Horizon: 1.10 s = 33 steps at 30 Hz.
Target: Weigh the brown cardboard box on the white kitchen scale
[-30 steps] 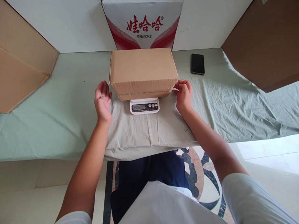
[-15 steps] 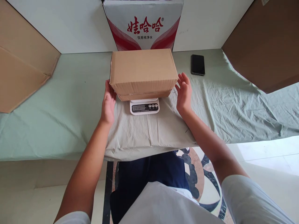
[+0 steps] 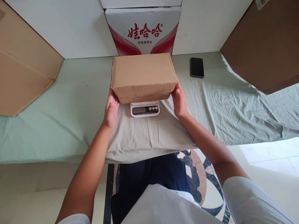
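A closed brown cardboard box [image 3: 143, 71] sits over a white kitchen scale [image 3: 145, 109], whose front panel with a small display and several round buttons sticks out below the box. My left hand [image 3: 111, 107] grips the box's lower left side, its fingers partly tucked behind and under the edge. On the opposite side my right hand [image 3: 179, 99] presses against the lower right corner, with fingertips hidden behind the cardboard. Whether the box rests fully on the scale cannot be made out. No digits can be read on the display.
A black phone [image 3: 196, 67] lies on the green cloth [image 3: 77, 102] to the right. Behind the box stands a grey and red printed carton [image 3: 144, 32] against the white wall. Large cardboard pieces stand at the left [image 3: 25, 68] and right [image 3: 263, 46].
My right hand has moved inward from beside the box onto its right side. My left hand has shifted slightly right and closer in. The view has tilted slightly up.
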{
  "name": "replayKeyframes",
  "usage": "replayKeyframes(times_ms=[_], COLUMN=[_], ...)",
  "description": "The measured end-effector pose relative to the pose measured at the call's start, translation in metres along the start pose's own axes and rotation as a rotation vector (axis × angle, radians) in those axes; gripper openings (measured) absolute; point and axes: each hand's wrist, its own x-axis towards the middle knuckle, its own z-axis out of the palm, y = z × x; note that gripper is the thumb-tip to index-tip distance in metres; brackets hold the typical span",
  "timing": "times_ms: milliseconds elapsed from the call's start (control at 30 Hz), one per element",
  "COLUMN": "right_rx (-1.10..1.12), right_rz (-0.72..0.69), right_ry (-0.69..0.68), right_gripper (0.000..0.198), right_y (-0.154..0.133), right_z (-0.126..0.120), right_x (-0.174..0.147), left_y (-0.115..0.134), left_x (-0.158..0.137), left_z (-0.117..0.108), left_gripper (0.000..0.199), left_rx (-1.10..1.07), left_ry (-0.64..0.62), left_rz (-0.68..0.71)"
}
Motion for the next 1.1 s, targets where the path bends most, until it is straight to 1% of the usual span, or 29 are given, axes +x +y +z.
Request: replayKeyframes(times_ms=[267,367,500,700,767,867,967,1100], right_rx=[-0.013,-0.035,-0.062,-0.068,-0.043,-0.015,-0.014,-0.014], right_rz=[-0.024,-0.031,-0.028,-0.036,-0.01,0.009,-0.007,-0.038], right_ry=[-0.028,-0.038,-0.044,-0.055,-0.027,0.015,0.011,0.011], right_gripper=[0.088,0.093,0.098,0.102,0.1,0.093,0.087,0.093], right_y=[-0.002,-0.005,-0.012,-0.015,-0.016,-0.024,-0.037,-0.054], right_z=[0.001,0.003,0.006,0.013,0.016,0.019,0.022,0.024], right_x=[-0.003,-0.003,-0.006,-0.008,-0.009,-0.01,-0.01,0.005], left_y=[-0.007,-0.008,-0.004,0.005,0.005,0.006,0.017,0.048], left_x=[-0.003,-0.003,-0.004,-0.007,-0.008,-0.007,-0.001,0.02], left_z=[-0.003,-0.002,0.002,0.008,0.01,0.011,0.007,0.002], left_gripper=[0.104,0.1,0.098,0.102,0.097,0.089,0.086,0.077], left_rx=[-0.013,-0.036,-0.027,-0.005,-0.013,-0.034,-0.067,-0.102], left_ry=[-0.037,-0.039,-0.044,-0.025,-0.023,-0.023,-0.035,-0.056], left_rz=[0.045,0.066,0.067,0.021,0.022,0.057,0.075,0.051])
